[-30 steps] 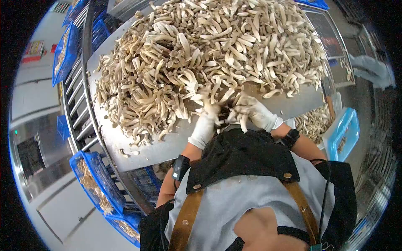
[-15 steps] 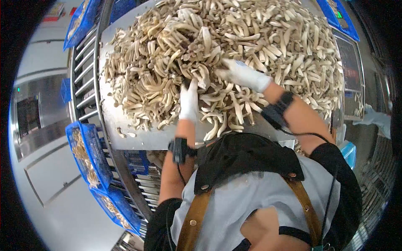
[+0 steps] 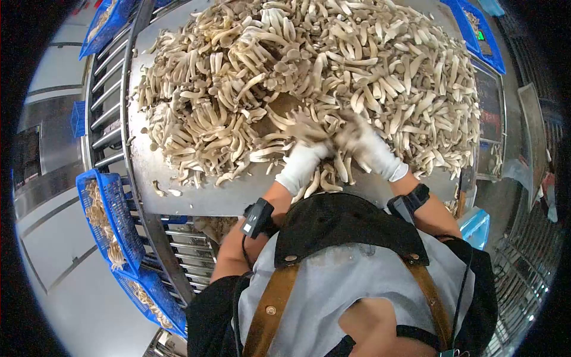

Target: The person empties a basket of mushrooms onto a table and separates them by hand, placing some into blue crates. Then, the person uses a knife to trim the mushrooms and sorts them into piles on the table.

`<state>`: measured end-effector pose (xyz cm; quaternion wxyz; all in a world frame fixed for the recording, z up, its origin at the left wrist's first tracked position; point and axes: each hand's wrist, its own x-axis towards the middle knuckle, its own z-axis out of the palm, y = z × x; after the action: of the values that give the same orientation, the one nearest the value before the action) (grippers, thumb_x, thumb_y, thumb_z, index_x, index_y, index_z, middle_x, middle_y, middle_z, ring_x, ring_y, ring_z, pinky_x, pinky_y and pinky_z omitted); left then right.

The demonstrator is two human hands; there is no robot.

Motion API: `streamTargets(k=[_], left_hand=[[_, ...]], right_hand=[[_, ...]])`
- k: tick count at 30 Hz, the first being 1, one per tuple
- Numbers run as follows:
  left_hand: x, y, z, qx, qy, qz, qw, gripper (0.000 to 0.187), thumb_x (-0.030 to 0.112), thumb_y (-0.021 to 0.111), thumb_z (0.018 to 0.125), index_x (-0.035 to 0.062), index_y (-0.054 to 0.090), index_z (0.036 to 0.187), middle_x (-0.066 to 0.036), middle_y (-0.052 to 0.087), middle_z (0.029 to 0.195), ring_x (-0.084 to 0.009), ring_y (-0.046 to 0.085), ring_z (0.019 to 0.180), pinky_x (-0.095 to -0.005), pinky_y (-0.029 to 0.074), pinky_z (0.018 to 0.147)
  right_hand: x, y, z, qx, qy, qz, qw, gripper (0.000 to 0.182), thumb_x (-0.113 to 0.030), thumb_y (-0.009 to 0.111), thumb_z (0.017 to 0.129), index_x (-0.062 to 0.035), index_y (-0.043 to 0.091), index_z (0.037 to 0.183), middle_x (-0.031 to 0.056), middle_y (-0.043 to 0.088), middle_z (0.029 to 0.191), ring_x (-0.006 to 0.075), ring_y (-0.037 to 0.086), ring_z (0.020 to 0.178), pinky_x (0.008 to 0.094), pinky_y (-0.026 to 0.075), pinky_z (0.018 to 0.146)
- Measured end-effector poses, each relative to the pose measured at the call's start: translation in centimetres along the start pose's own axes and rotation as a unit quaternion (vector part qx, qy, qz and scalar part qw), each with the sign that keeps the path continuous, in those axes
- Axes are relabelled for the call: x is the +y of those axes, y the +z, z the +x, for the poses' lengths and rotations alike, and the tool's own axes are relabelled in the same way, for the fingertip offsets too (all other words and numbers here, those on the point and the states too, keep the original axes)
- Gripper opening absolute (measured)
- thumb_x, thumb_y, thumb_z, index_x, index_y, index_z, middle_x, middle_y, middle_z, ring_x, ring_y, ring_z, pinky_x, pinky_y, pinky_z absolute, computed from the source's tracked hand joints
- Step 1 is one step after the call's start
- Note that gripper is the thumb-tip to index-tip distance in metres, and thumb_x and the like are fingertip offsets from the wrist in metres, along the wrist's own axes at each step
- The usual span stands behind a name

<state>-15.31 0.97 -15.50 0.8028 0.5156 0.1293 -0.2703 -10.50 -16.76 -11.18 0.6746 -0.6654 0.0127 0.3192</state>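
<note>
A wide heap of pale, long-stemmed mushrooms (image 3: 416, 89) covers much of the metal table (image 3: 196, 199). My left hand (image 3: 306, 149), in a white glove with a darker finger part, is over the near edge of the heap. Close to its right, my right hand (image 3: 363, 143), gloved the same way, touches the mushrooms too. Motion smears the fingers of both hands, so what they hold, if anything, cannot be made out. Some loose mushrooms lie just below and between the hands.
Blue baskets with mushrooms stand on the left, one (image 3: 134, 262) beside a metal roller rack (image 3: 107, 140). Another blue basket (image 3: 496, 56) is at the upper right. A blue plastic bag (image 3: 476, 229) hangs near the table's right corner.
My left hand has moved right and slightly down, and my right hand has come lower, so both are now close together. The view has shifted slightly.
</note>
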Motion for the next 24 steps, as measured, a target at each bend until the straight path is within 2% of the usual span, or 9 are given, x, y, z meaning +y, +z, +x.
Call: streamTargets(k=[3, 5, 6, 8, 11, 15, 16, 19, 24], left_hand=[[0.0, 0.4, -0.5, -0.049, -0.013, 0.017, 0.999, 0.031, 0.001, 0.061, 0.09, 0.006, 0.058, 0.12, -0.002, 0.061, 0.11, -0.0138, 0.057, 0.101, -0.031, 0.049, 0.089], [3.8, 1.8, -1.9, 0.011, -0.078, -0.24, 0.968, 0.031, 0.006, 0.063, 0.091, 0.0073, 0.058, 0.121, -0.003, 0.063, 0.111, -0.0138, 0.059, 0.1, -0.0305, 0.05, 0.088], [1.6, 1.0, -1.2, 0.031, -0.007, -0.122, 0.992, 0.029, 0.009, 0.063, 0.092, 0.0062, 0.059, 0.12, -0.004, 0.064, 0.111, -0.0141, 0.061, 0.098, -0.0302, 0.05, 0.088], [0.9, 1.4, -2.2, -0.026, -0.033, -0.08, 0.996, 0.03, 0.013, 0.064, 0.092, 0.0049, 0.059, 0.12, -0.004, 0.064, 0.111, -0.014, 0.061, 0.099, -0.0288, 0.05, 0.087], [-0.9, 0.8, -2.0, -0.001, -0.031, -0.089, 0.996, 0.027, 0.013, 0.061, 0.091, 0.0052, 0.059, 0.118, -0.004, 0.064, 0.108, -0.014, 0.061, 0.098, -0.0286, 0.051, 0.085], [-1.2, 0.6, -1.3, 0.08, -0.017, -0.299, 0.951, 0.035, 0.028, 0.062, 0.094, 0.0066, 0.056, 0.121, -0.007, 0.062, 0.103, -0.0171, 0.06, 0.091, -0.0318, 0.049, 0.083], [-0.6, 0.6, -2.0, 0.062, 0.125, -0.014, 0.99, 0.04, 0.032, 0.064, 0.093, 0.0068, 0.055, 0.122, -0.006, 0.062, 0.106, -0.0168, 0.06, 0.094, -0.0322, 0.049, 0.085], [-2.4, 1.0, -2.2, 0.047, -0.019, -0.076, 0.996, 0.055, 0.036, 0.074, 0.087, 0.0052, 0.053, 0.128, -0.005, 0.061, 0.117, -0.0173, 0.058, 0.104, -0.0354, 0.047, 0.088], [0.4, 1.7, -2.6, 0.11, -0.011, -0.066, 0.992, 0.033, 0.023, 0.06, 0.093, 0.0059, 0.053, 0.121, -0.007, 0.061, 0.102, -0.019, 0.06, 0.084, -0.0314, 0.051, 0.07]], right_hand=[[2.0, -0.1, -0.6, -0.061, 0.046, -0.013, 0.997, 0.064, -0.02, 0.072, 0.087, 0.0019, 0.041, 0.138, 0.0049, 0.063, 0.103, 0.0117, 0.058, 0.092, 0.0258, 0.049, 0.079], [-0.4, 0.1, -1.6, 0.027, -0.017, -0.081, 0.996, 0.065, -0.022, 0.07, 0.089, 0.0019, 0.039, 0.141, 0.0063, 0.063, 0.108, 0.0115, 0.057, 0.093, 0.0271, 0.049, 0.078], [2.0, 0.0, -1.4, 0.034, -0.001, 0.095, 0.995, 0.063, -0.024, 0.069, 0.091, 0.0024, 0.041, 0.14, 0.008, 0.064, 0.107, 0.0133, 0.058, 0.093, 0.0282, 0.049, 0.079], [4.5, -0.5, -1.1, 0.072, -0.26, -0.28, 0.921, 0.062, -0.025, 0.068, 0.091, 0.0032, 0.041, 0.139, 0.0089, 0.065, 0.104, 0.0153, 0.06, 0.089, 0.0289, 0.05, 0.078], [4.3, -1.5, -0.2, -0.017, -0.164, -0.274, 0.948, 0.063, -0.024, 0.067, 0.091, 0.0038, 0.038, 0.14, 0.0155, 0.061, 0.112, 0.0202, 0.063, 0.084, 0.0317, 0.053, 0.078], [2.5, 0.6, -1.5, 0.071, -0.021, 0.186, 0.98, 0.06, -0.006, 0.068, 0.086, 0.001, 0.04, 0.139, 0.0118, 0.061, 0.111, 0.0186, 0.062, 0.086, 0.0291, 0.053, 0.076], [2.4, 1.1, -1.8, 0.115, -0.017, 0.208, 0.971, 0.058, -0.003, 0.067, 0.086, 0.0008, 0.04, 0.138, 0.0106, 0.061, 0.109, 0.0181, 0.062, 0.086, 0.0287, 0.053, 0.076], [3.0, 0.7, -1.2, 0.051, -0.099, -0.033, 0.993, 0.05, 0.005, 0.061, 0.088, 0.0018, 0.042, 0.134, 0.0093, 0.06, 0.104, 0.0178, 0.062, 0.09, 0.0307, 0.054, 0.08], [-0.3, -0.7, -2.6, -0.024, -0.011, 0.056, 0.998, 0.056, -0.01, 0.07, 0.088, 0.0006, 0.041, 0.135, 0.0114, 0.057, 0.115, 0.0157, 0.059, 0.102, 0.0289, 0.053, 0.082]])
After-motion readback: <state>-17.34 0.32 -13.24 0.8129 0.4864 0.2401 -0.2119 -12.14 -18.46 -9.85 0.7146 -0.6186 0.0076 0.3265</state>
